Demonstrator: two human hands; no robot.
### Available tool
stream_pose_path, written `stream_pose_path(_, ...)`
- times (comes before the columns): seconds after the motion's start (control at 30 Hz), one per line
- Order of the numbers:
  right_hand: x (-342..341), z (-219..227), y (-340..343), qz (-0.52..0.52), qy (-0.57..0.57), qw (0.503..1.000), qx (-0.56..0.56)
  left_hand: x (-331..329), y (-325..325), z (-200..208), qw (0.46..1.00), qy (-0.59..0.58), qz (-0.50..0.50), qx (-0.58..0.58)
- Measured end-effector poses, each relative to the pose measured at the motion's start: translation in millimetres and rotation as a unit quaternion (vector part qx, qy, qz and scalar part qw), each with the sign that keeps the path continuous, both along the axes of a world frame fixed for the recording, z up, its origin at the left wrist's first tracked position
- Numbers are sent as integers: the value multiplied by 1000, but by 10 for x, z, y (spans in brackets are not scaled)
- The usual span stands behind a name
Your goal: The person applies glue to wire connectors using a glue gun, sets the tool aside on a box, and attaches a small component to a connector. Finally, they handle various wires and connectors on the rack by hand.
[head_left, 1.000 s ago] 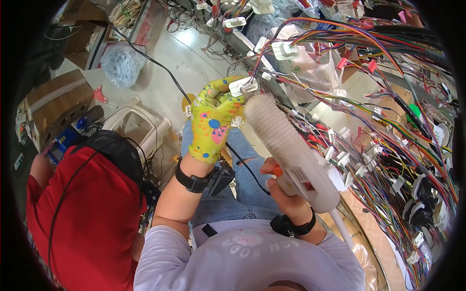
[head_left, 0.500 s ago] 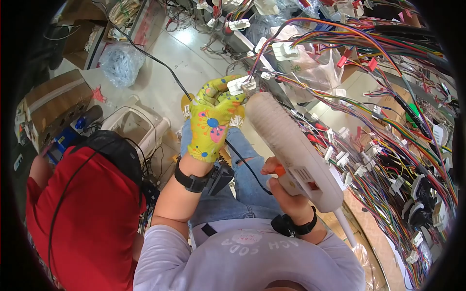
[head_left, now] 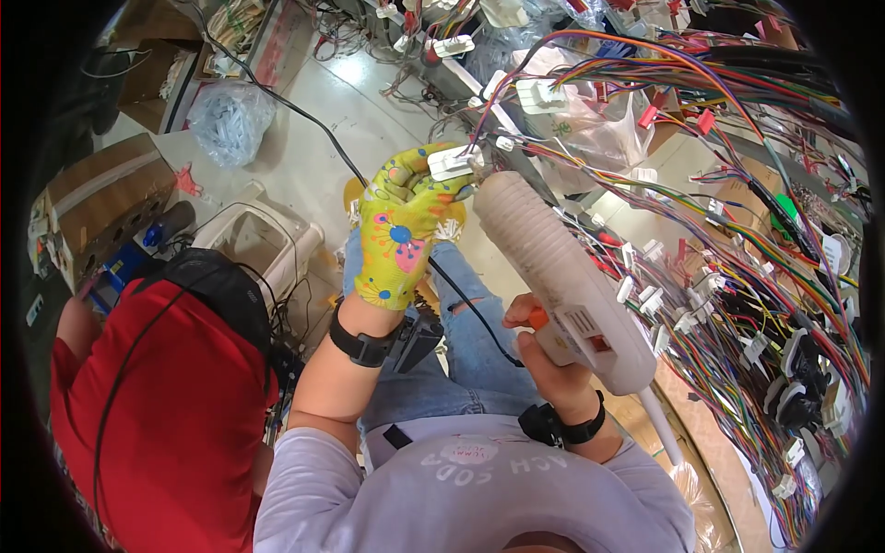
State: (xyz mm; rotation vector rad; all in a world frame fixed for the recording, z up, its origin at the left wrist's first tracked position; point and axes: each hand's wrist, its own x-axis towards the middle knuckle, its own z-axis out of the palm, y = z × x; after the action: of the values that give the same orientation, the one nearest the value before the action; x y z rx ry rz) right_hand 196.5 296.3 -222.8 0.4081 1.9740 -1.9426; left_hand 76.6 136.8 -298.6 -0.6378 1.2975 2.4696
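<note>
Far left, a co-worker in a red shirt point(head_left: 138, 415) is sitting low beside the person, w/ a cardboard box point(head_left: 97, 207) and a clear bag of white parts point(head_left: 229, 120) lying on the pale floor point(head_left: 332, 111) behind, prob. kept there as stock within reach. A white plastic stool point(head_left: 263, 241) is standing just beside the person's knee. The left hand point(head_left: 401, 230), in a yellow flowered glove, is reaching up and pinching a small white plug point(head_left: 450, 162) between thumb and fingertips, holding it steady right at the tip of the heat gun point(head_left: 553, 276), apparently so the nozzle end is meeting the plug squarely. The right hand point(head_left: 548, 355) is clenched round the gun's grip, index finger lying near the orange trigger point(head_left: 537, 319); can't tell if it's being pressed. The gun is tilting up-left, its ribbed white barrel pointing at the plug. To the right, a board point(head_left: 728, 470) is carrying bundles of coloured wires point(head_left: 737, 230) w/ many white plugs hanging off, so the plug is staying tethered near its harness. Room looks like a cluttered workshop, cables trailing over the floor.
</note>
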Motion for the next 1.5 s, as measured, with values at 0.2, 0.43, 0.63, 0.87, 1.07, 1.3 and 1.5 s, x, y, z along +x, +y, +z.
stream_pose_path(0.2, 3, 20, -6, -14, -6, 1000, -10, 10, -8, 5, 1000, -4, -5, 4)
stream_pose_path(0.43, -20, 13, 26, 17, 9, 1000, 9, 10, -12, -7, 1000, -12, 2, 27)
stream_pose_path(0.63, 4, 13, 1, -45, -5, 999, -23, 9, -7, -2, 1000, -16, -3, 26)
stream_pose_path(0.87, 13, 16, 57, 23, 2, 999, 27, 13, -14, -2, 1000, -20, -5, 10)
stream_pose_path(1.07, 1, 54, 21, 57, 1, 997, 48, 17, -17, 12, 1000, -8, -8, 18)
stream_pose_path(1.3, 20, 8, 36, 27, 12, 999, 20, 2, -1, -2, 1000, -5, 8, 13)
stream_pose_path(1.5, 13, 21, 71, 39, 19, 999, 32, 2, 8, -8, 999, 10, 22, 40)
